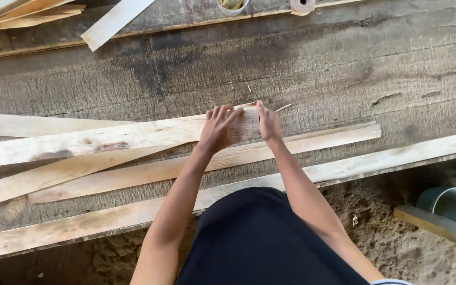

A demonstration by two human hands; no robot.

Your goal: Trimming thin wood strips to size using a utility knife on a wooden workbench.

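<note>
From the head camera we see our left hand (218, 128) spread flat, fingers wide, pressing on the end of a long pale thin wooden slat (106, 138) lying across the weathered grey plank workbench (344, 63). Our right hand (268, 122) rests at that same end, fingers curled narrow against it; whether they pinch anything we cannot tell. More pale slats (291, 145) lie just beside. To do this well, we should keep the slat pinned flat and both hands close to its end.
</note>
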